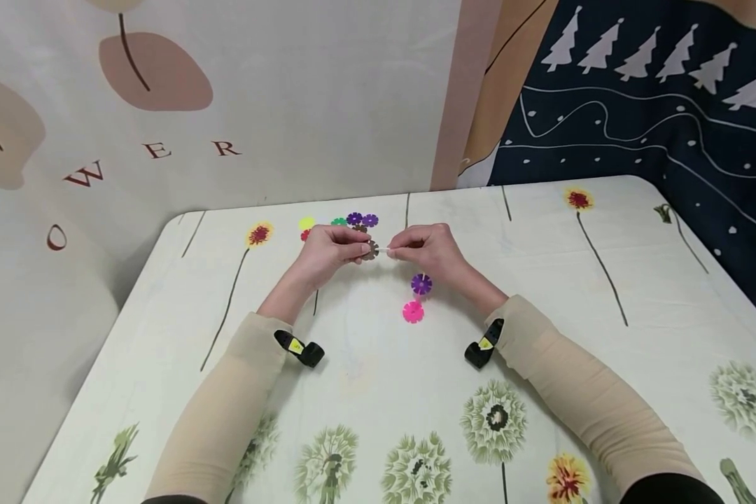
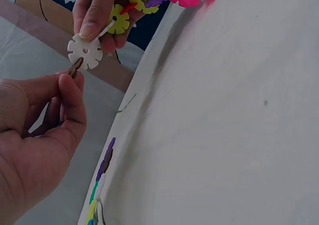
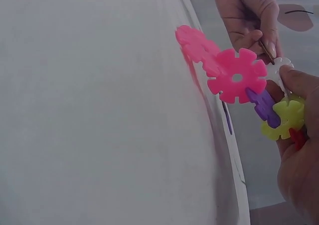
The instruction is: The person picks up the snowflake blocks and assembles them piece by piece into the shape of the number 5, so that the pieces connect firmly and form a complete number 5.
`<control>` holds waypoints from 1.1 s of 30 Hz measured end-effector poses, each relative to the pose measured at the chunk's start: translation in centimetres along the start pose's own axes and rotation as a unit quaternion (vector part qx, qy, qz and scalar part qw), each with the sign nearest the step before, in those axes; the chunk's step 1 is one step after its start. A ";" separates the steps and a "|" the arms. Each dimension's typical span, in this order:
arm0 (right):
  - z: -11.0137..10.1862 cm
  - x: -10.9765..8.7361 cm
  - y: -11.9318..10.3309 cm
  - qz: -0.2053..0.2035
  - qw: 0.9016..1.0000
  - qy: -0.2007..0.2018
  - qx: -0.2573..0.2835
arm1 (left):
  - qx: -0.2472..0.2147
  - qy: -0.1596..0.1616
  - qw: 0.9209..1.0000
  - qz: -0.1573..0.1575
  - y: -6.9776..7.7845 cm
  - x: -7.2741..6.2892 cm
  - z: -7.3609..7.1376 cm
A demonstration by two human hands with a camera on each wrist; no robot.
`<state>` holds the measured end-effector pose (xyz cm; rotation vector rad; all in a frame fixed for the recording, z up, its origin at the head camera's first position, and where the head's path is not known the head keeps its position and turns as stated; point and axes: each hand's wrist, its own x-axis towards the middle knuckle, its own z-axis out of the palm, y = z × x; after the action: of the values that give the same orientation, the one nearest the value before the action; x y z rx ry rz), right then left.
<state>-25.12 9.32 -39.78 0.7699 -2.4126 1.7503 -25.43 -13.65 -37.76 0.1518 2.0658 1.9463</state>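
Observation:
Between finger and thumb, my left hand [image 1: 324, 253] pinches a brown notched plastic disc [image 1: 371, 250]. My right hand [image 1: 433, 250] pinches a white snowflake disc [image 2: 85, 51], which ends a linked chain. In the left wrist view the brown disc's edge meets the white one's rim at a notch; how deep it sits I cannot tell. From the white disc the chain runs through yellow discs [image 3: 289, 119], a red disc [image 3: 297, 138] and a purple disc [image 3: 266, 108] to pink discs [image 3: 237, 76]. It hangs beside my right hand, partly hidden by the fingers.
Loose discs lie beyond my left hand near the table's far edge: purple [image 1: 355, 218], green [image 1: 339, 222], yellow [image 1: 306, 223] and red ones, some hidden by the hand. A flower-printed cloth [image 1: 365, 392] covers the table. Printed fabric [image 1: 327, 91] hangs behind it.

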 end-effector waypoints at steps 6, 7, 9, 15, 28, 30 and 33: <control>0.0 0.0 0.0 0.018 1.000 -0.018 0.003 | 0.010 -0.013 1.000 -0.003 0.1 -0.1 -0.2; 0.0 0.0 0.0 0.019 1.000 -0.018 0.003 | 0.011 -0.015 1.000 -0.005 0.1 -0.1 -0.2; 0.0 0.0 -0.1 0.019 1.000 -0.017 0.003 | 0.006 -0.015 1.000 -0.008 0.1 -0.1 -0.3; 0.2 0.2 -0.6 0.011 1.000 -0.004 0.004 | -0.018 -0.001 1.000 -0.001 0.1 -0.1 -0.1; 0.1 0.0 -0.3 0.035 0.999 -0.007 -0.017 | -0.001 -0.010 1.000 0.004 0.2 0.2 0.1; 0.1 0.0 -0.3 0.037 0.999 -0.001 -0.015 | 0.009 -0.012 1.000 0.003 0.2 0.3 0.0; 0.1 0.1 -0.2 0.037 0.999 0.011 -0.013 | 0.012 -0.008 1.000 0.002 0.3 0.3 -0.1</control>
<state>-25.06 9.16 -39.56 0.6634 -2.4751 1.7409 -25.84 -13.65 -37.48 0.1758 2.0798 1.9169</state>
